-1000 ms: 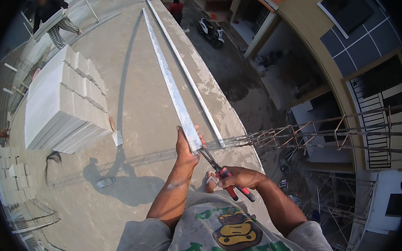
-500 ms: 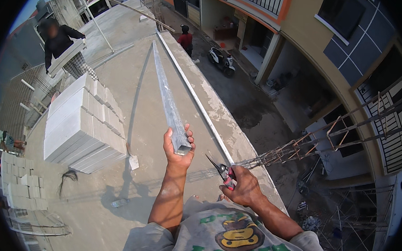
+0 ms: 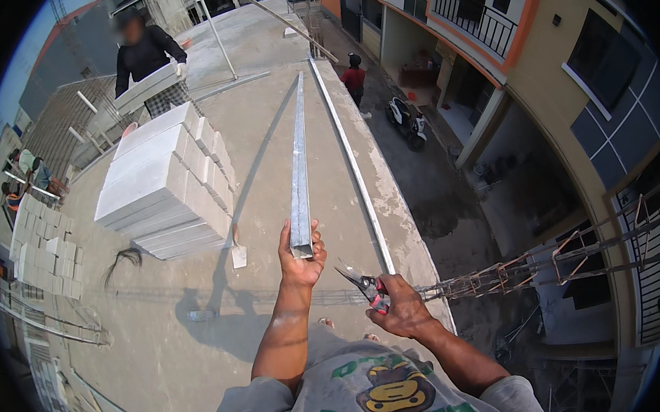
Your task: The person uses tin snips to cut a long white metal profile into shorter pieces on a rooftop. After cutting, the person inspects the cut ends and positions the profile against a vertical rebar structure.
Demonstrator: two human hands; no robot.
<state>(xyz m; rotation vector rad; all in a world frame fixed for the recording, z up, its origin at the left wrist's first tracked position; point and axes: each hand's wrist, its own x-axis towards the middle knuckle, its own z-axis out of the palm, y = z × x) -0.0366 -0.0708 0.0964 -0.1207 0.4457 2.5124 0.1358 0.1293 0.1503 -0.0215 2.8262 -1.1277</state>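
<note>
My left hand [image 3: 299, 269] is wrapped round the near end of a long galvanized metal channel [image 3: 299, 173]. Its hollow, squared end faces me, and the length stretches away across the concrete slab. To the right, my right hand [image 3: 405, 309] grips tin snips [image 3: 370, 288] with red and dark handles. Their blades are parted, pointing up-left toward the channel's end without touching it. A second metal profile [image 3: 349, 150] lies along the slab's right side, beyond the snips.
A stack of pale blocks [image 3: 144, 181] stands left, with a trowel [image 3: 238, 255] beside it and more blocks [image 3: 44, 251] farther left. Behind, a co-worker [image 3: 149, 59] carries a block. The slab edge [image 3: 411, 242] drops to an alley with a scooter [image 3: 406, 123]; rebar [image 3: 524, 269] juts out at right.
The view has turned left, so the scene sits farther right. The channel now points more straight ahead, still in my left hand. The snips' blades have parted wider.
</note>
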